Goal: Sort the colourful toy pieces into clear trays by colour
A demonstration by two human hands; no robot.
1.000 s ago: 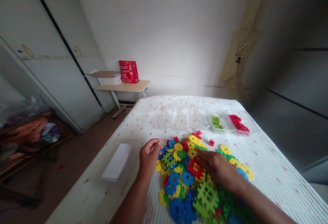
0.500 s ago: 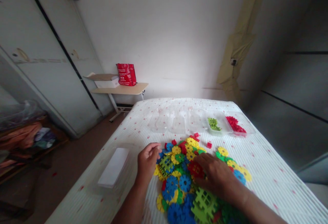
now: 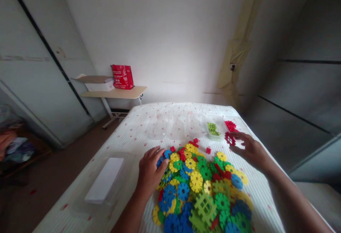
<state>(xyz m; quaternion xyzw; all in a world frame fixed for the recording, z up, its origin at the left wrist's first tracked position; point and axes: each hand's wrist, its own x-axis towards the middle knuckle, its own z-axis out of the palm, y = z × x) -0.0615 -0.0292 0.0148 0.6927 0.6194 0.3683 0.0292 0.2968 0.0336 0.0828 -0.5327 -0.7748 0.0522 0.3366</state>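
Observation:
My right hand (image 3: 246,147) pinches a red notched plastic building piece (image 3: 229,139) with a window-like grid. It is raised just in front of the red pieces (image 3: 230,125) in the rightmost compartment of a clear plastic tray (image 3: 178,130). My left hand (image 3: 150,169) rests at the left edge of a mixed pile, its thumb apart from its curved fingers, with nothing visible in it. The pile holds yellow snowflake discs (image 3: 196,181), blue discs (image 3: 183,191), green discs (image 3: 222,201) and light green square pieces (image 3: 205,206). Light green pieces (image 3: 213,129) lie in the compartment beside the red ones.
Loose red pieces (image 3: 208,150) lie between pile and tray. A white paper stack (image 3: 104,180) sits in a clear container at left. Behind stands a small table (image 3: 125,92) with a red bag (image 3: 122,77) and a box (image 3: 98,84).
My right hand has lifted a red piece from the pile and carried it up and right to the tray. My left hand's fingers have loosened. The view has shifted slightly right.

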